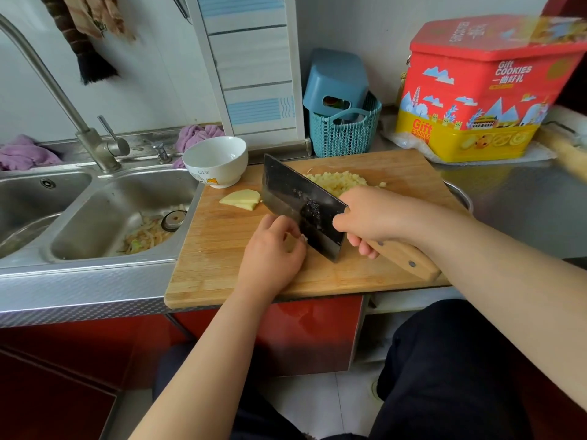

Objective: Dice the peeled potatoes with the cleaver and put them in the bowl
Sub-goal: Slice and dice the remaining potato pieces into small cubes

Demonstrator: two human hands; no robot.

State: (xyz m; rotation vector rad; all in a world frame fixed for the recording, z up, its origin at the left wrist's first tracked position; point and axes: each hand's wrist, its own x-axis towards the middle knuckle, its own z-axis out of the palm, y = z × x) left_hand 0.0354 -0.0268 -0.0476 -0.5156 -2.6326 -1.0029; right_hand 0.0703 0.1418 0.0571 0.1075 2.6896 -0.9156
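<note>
Head view, frame centre: we judge dicing under way, right hand (374,217) gripping cleaver (305,204), left hand (273,249) curled on potato piece (290,241); slices (241,198) next, bowl (216,160) unfilled.

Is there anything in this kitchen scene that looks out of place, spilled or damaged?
Two things stand out. The cutting board overhangs the front edge of the counter and its left end reaches over the sink. Vegetable scraps lie loose around the sink's drain. The cleaver blade also looks dark and stained.

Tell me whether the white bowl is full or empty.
Empty: the white bowl shows only bare inside wall; the diced potato is piled on the cutting board.
</note>
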